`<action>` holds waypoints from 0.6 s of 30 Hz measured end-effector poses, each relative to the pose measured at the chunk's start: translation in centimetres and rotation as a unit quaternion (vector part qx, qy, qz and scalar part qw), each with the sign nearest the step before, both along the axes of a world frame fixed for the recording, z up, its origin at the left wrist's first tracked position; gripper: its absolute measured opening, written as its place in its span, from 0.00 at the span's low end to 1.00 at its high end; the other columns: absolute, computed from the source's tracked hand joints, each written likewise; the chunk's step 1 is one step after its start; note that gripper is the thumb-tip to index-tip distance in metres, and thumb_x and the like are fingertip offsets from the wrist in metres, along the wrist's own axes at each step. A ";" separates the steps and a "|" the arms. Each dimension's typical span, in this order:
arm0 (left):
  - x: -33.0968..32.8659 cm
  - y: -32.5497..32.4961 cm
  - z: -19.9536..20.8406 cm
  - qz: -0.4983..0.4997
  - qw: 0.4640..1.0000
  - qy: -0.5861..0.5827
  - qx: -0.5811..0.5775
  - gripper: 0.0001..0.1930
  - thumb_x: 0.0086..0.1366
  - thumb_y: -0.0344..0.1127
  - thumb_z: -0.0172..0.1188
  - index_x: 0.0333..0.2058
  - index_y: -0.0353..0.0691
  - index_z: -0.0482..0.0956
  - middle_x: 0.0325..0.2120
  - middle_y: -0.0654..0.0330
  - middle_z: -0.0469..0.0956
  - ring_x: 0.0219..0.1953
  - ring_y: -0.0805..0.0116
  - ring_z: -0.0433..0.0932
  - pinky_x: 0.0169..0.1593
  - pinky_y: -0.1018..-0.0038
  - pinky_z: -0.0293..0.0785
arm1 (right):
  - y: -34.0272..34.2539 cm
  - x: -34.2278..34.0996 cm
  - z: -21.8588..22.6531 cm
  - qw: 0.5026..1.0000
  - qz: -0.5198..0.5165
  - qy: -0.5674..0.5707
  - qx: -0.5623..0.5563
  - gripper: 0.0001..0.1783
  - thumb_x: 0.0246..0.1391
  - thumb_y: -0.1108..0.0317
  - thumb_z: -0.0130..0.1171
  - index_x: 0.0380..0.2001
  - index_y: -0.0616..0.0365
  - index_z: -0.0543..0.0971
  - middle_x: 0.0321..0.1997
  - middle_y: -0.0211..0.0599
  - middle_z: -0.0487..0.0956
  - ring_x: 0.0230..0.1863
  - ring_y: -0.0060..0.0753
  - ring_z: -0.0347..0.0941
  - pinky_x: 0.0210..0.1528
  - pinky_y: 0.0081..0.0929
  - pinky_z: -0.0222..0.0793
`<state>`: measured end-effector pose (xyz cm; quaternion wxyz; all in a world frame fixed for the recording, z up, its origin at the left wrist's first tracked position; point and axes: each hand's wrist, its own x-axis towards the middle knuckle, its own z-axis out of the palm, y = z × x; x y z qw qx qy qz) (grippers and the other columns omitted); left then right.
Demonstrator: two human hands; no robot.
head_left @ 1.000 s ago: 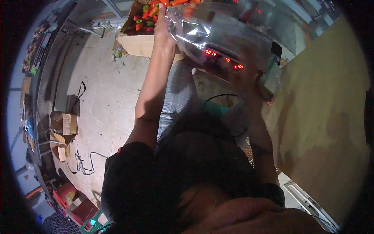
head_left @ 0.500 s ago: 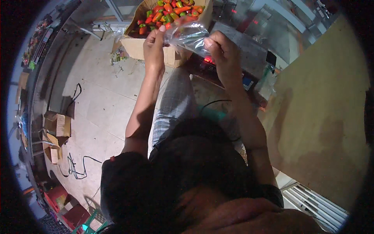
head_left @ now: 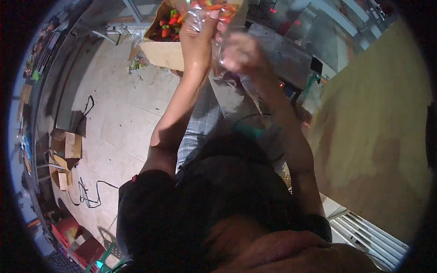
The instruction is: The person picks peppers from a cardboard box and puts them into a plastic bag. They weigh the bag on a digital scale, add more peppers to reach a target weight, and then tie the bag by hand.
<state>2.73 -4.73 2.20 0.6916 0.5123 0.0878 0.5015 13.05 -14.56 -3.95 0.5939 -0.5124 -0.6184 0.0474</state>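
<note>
A clear plastic bag (head_left: pixel 195 20) is up in front of me, over the cardboard box (head_left: pixel 161 53). My left hand (head_left: pixel 198 45) pinches its film, thumb on top. Against the bag's right side, my right hand (head_left: pixel 243 52) is smeared by motion; its fingers look curled on the film, though their exact grip is blurred. Red, orange and green peppers (head_left: pixel 170 25) lie in the box, partly hidden by the bag and my hands. Thin film also hangs below my right hand, over my knee.
A dark scale-like device (head_left: pixel 291 93) with a red light sits past my right forearm. Beside it stands a large tan board (head_left: pixel 373 123). On the floor at left are open cardboard pieces (head_left: pixel 68 145) and a black cable (head_left: pixel 93 200). Green scraps (head_left: pixel 136 64) lie by the box.
My left hand has shifted right and up with the bag, which now covers more of the peppers. The right hand has moved left and slightly down, close to the left.
</note>
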 end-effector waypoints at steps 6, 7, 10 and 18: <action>-4.1 3.7 -3.1 0.149 0.988 0.034 -0.035 0.11 0.58 0.38 0.60 0.35 0.39 0.74 0.25 0.67 0.73 0.27 0.77 0.70 0.33 0.81 0.66 | -3.8 -3.8 -0.5 0.916 0.036 0.302 -0.263 0.10 0.50 0.64 0.55 0.32 0.60 0.75 0.28 0.29 0.75 0.31 0.24 0.71 0.39 0.24 0.67; -5.4 4.3 -3.5 0.163 0.984 0.053 -0.038 0.14 0.57 0.38 0.61 0.38 0.38 0.72 0.28 0.65 0.74 0.30 0.75 0.71 0.36 0.79 0.68 | -4.6 -3.4 -0.3 0.904 0.015 0.339 -0.260 0.09 0.50 0.66 0.55 0.31 0.61 0.75 0.26 0.29 0.75 0.30 0.23 0.71 0.37 0.24 0.67; -8.3 6.3 -6.4 0.378 0.906 0.149 0.118 0.27 0.54 0.37 0.62 0.49 0.29 0.64 0.46 0.49 0.66 0.50 0.59 0.64 0.56 0.68 0.57 | -5.0 -2.8 -0.6 0.951 -0.081 0.165 -0.248 0.07 0.50 0.69 0.54 0.29 0.61 0.75 0.22 0.27 0.74 0.26 0.22 0.69 0.33 0.24 0.67; -7.5 -3.0 -3.6 -0.110 0.923 0.285 0.235 0.11 0.60 0.33 0.56 0.39 0.34 0.73 0.30 0.61 0.74 0.35 0.70 0.73 0.42 0.73 0.70 | -4.2 -4.7 5.8 0.969 -0.114 -0.015 -0.220 0.07 0.49 0.67 0.57 0.26 0.58 0.73 0.19 0.33 0.73 0.24 0.26 0.71 0.27 0.27 0.66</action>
